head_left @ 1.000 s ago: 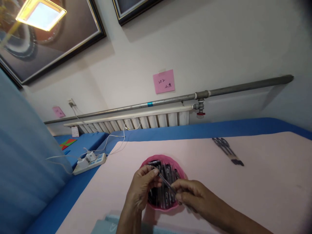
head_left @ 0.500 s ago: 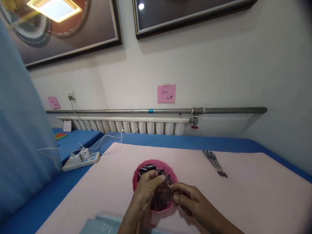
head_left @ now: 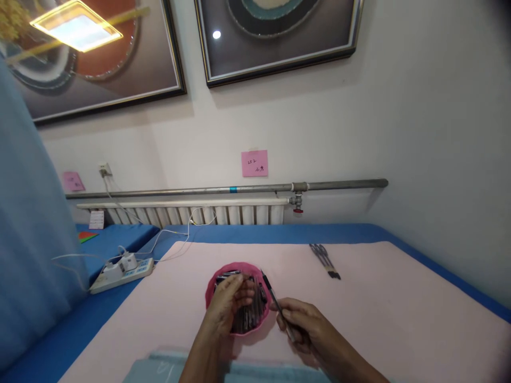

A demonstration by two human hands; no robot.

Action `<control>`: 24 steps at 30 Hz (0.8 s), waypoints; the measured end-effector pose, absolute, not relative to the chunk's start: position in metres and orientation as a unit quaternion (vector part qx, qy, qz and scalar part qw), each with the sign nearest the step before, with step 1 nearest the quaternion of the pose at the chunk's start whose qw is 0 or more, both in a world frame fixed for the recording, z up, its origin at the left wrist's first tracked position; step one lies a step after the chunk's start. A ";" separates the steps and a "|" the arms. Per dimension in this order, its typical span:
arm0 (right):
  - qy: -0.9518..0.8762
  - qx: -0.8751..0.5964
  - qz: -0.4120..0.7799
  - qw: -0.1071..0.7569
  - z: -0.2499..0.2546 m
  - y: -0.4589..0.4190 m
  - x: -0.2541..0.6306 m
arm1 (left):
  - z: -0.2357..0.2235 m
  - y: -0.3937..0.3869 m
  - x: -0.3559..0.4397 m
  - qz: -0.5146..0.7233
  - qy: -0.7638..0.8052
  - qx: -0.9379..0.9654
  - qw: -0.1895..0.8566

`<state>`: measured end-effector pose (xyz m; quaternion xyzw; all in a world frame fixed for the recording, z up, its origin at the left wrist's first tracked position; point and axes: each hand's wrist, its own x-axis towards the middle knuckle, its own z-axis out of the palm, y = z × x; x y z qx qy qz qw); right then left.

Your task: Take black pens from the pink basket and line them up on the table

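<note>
In my right hand [head_left: 305, 322] is a slim pen [head_left: 274, 299] with a dark grip section, its narrow tip pointing up and away to the left. My left hand [head_left: 229, 300] hovers above a pink scalloped basket [head_left: 208, 292], thumb and fingers pinched together; whatever small thing may be between them is too indistinct to name. Many dark and clear pens [head_left: 249, 314] lie inside the basket, partly covered by my left hand. To the right, a bundle of dark pens [head_left: 324, 260] lies on the pink sheet.
A pink sheet [head_left: 359, 298] covers the blue table [head_left: 311, 232]. At the left stands a white power strip [head_left: 139, 269] with plugs and white cables. Folded light-blue cloth [head_left: 149, 371] lies at the near edge. A blue curtain [head_left: 32, 213] hangs left; a radiator [head_left: 239, 214] runs behind.
My hands have moved apart: the left has come off the pen, which stays in my right hand and now points up more clearly. The camera view has shifted somewhat.
</note>
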<state>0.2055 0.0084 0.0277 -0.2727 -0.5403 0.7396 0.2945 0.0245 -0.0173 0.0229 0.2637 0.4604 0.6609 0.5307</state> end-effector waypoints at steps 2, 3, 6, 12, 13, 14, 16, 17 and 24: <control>-0.542 -0.262 0.749 0.278 0.025 0.010 0.207 | 0.024 -0.018 0.032 0.662 0.436 0.286 0.539; -0.542 -0.258 0.753 0.270 0.023 0.011 0.207 | 0.024 -0.017 0.037 0.660 0.425 0.296 0.544; -0.545 -0.268 0.757 0.243 0.019 0.013 0.206 | 0.018 -0.013 0.051 0.638 0.417 0.315 0.566; -0.531 -0.273 0.775 0.208 0.017 0.011 0.204 | 0.008 -0.010 0.060 0.582 0.437 0.354 0.587; -0.521 -0.273 0.779 0.217 0.018 0.011 0.204 | 0.010 -0.011 0.058 0.575 0.441 0.357 0.590; -0.512 -0.276 0.780 0.232 0.019 0.012 0.204 | 0.012 -0.012 0.054 0.576 0.445 0.356 0.586; -0.498 -0.297 0.770 0.266 0.021 0.016 0.203 | 0.019 -0.015 0.040 0.608 0.463 0.345 0.545; -0.494 -0.313 0.762 0.279 0.022 0.019 0.203 | 0.022 -0.016 0.030 0.637 0.480 0.334 0.502; -0.500 -0.397 0.706 0.307 0.016 0.040 0.208 | 0.033 -0.013 -0.026 0.658 0.596 0.290 0.356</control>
